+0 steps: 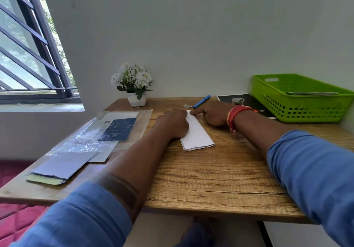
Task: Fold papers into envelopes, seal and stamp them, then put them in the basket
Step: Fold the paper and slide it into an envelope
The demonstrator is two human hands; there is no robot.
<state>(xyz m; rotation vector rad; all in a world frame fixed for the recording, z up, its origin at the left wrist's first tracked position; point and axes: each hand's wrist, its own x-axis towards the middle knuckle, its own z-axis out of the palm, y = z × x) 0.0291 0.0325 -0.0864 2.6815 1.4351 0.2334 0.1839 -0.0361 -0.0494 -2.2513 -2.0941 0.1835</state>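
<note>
**Folding stage: paper pressed flat at its far end**

Paper [197, 133], already folded into a narrow strip, is shown lying lengthwise on the wooden table [210, 179], its near end free and its far end held under both hands. The left hand [173, 123] is laid palm-down over the left edge of the strip, fingers curled onto it. The right hand [212, 113] is loosely closed, with the forefinger extended and pressed onto the far corner; nothing is gripped by either hand.

Two risks may be judged from this position. A crooked crease could result if the strip slides on the smooth table while only its far end is pinned. The layers at the free near end, which are seen slightly splayed, could also spring apart if pressure is released too early.

The green basket [298, 108] is placed at the right rear of the table, well apart from the strip. One flat pale item, probably a finished envelope [312, 93], is seen inside it. A blue pen [201, 101] lies just beyond the right hand.
</note>
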